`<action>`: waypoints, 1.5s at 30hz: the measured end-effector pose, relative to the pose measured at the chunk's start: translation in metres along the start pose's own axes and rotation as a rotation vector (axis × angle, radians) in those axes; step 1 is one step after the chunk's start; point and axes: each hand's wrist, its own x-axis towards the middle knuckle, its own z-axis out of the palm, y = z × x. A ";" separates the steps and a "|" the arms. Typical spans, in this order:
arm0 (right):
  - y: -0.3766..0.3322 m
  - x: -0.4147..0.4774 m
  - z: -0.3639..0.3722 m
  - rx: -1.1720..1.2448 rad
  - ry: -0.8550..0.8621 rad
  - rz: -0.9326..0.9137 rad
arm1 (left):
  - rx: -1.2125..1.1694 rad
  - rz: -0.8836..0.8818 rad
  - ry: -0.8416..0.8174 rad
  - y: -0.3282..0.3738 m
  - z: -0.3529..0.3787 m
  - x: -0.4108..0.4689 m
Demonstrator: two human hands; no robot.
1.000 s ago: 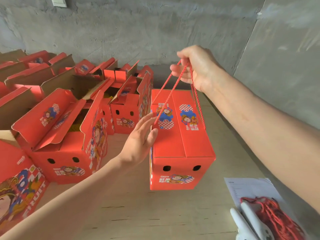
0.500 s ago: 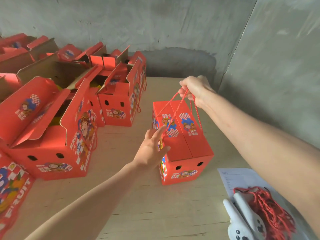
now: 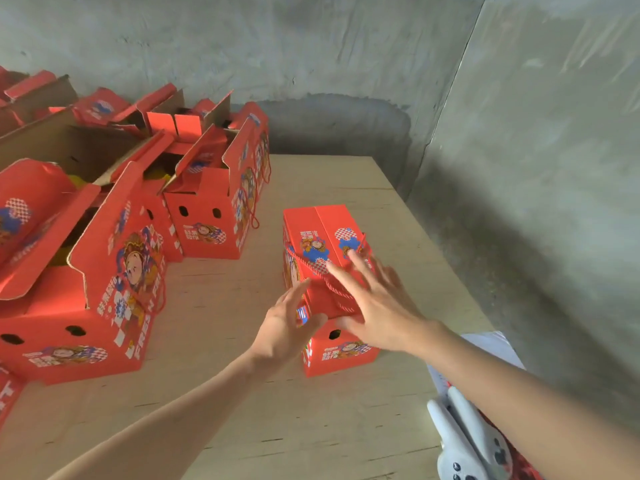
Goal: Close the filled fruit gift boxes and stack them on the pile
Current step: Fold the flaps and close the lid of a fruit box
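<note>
My left hand (image 3: 287, 327) and right hand (image 3: 377, 306), fingers wide, at the closed red cardboard gift box (image 3: 322, 233) (near the counter's (image 3: 346, 427) right edge).

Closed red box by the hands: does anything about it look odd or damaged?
Nothing looks damaged. The closed red cardboard gift box stands upright on the pale wooden table, flaps shut. Only its red rope handle lies slack across the lid, near the spread right hand.
</note>
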 end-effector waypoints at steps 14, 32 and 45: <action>0.012 0.032 0.048 -0.192 0.072 0.195 | 0.035 -0.057 -0.184 0.012 0.002 0.065; 0.105 0.175 0.052 -0.173 0.227 0.315 | 0.740 0.126 -0.038 0.043 0.035 0.231; 0.184 0.270 0.062 0.005 0.442 0.317 | 0.803 0.091 -0.173 0.015 0.028 0.340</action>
